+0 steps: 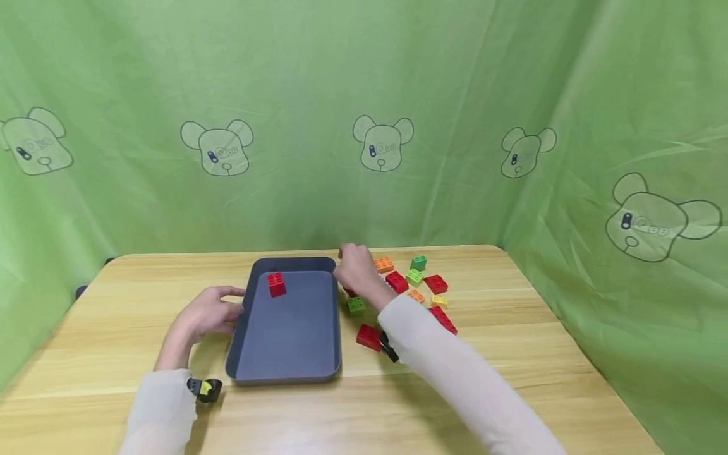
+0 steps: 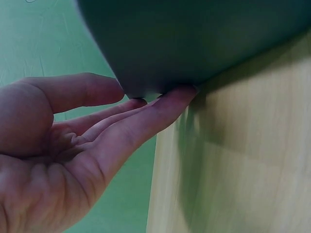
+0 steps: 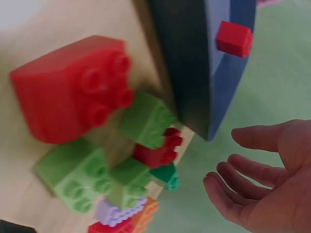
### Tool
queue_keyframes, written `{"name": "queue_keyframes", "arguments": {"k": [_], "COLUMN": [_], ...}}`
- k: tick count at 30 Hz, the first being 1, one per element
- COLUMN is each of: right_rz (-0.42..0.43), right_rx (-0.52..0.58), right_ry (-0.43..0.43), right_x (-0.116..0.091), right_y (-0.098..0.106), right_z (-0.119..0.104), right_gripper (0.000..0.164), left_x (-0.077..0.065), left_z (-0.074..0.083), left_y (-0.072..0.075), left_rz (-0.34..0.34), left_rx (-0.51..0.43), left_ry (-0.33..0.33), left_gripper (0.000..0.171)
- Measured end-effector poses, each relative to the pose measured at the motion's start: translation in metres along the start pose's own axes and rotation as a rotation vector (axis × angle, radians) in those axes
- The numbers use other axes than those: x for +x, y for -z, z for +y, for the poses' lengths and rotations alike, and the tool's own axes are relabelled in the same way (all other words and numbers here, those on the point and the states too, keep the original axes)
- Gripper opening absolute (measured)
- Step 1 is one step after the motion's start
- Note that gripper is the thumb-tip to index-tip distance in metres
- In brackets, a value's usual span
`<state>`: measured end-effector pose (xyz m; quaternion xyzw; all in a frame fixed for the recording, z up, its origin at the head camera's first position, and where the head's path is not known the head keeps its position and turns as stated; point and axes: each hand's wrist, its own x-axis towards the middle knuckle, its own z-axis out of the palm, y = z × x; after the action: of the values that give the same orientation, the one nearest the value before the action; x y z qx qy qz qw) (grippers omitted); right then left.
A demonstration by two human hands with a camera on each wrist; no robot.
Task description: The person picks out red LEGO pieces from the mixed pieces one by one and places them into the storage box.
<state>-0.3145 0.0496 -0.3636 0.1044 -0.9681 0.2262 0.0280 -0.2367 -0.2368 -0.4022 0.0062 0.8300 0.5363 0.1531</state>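
Observation:
A dark grey tray point(image 1: 284, 381) lies on the table with one red toy brick point(image 1: 277, 285) inside, near its far left corner. My left hand point(image 1: 215, 311) touches the tray's left side. In the left wrist view its long fingers point(image 2: 141, 121) reach along the outer wall and the thumb tip meets the edge. Beyond the tray's right far corner is my right hand point(image 1: 359, 270), holding nothing, with thumb and fingers apart in the right wrist view. Closest to it are a green brick point(image 1: 356, 306) and a red brick partly hidden behind the hand.
Right of the tray, loose bricks are scattered: an orange one point(image 1: 383, 264), a dark green one point(image 1: 419, 263), a yellow one point(image 1: 439, 301) and several red ones, including one near the right sleeve point(image 1: 368, 337). A green curtain point(image 1: 307, 208) stands behind the wooden table point(image 1: 512, 366).

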Motion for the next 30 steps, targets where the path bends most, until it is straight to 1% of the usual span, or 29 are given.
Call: {"name": "queue_keyframes", "arguments": {"k": [6, 12, 17, 21, 26, 30], "right_rz": [-0.004, -0.030, -0.057, -0.065, -0.062, -0.071], "right_rx": [-0.044, -0.048, -0.085, -0.095, -0.116, -0.115], "right_ry": [0.010, -0.005, -0.024, -0.035, -0.017, -0.021], "right_x": [-0.005, -0.007, -0.009, -0.009, -0.008, -0.008], "right_y": [-0.011, -0.019, -0.022, -0.025, -0.029, -0.030], "right_z": [0.014, 0.020, 0.022, 0.024, 0.026, 0.027], "right_gripper": [0.028, 0.036, 0.040, 0.036, 0.030, 0.028], "left_x": [0.000, 0.001, 0.001, 0.001, 0.001, 0.002], "left_z": [0.000, -0.001, -0.001, -0.001, -0.002, -0.002], "left_y": [-0.001, 0.000, 0.000, 0.000, 0.000, 0.000], "left_rz": [0.003, 0.002, -0.002, -0.001, -0.003, 0.000], "left_rx": [0.001, -0.007, -0.012, -0.015, -0.016, -0.016], "left_ry": [0.003, 0.004, 0.003, 0.003, 0.003, 0.004], "left_gripper": [0.056, 0.057, 0.058, 0.058, 0.057, 0.057]}}
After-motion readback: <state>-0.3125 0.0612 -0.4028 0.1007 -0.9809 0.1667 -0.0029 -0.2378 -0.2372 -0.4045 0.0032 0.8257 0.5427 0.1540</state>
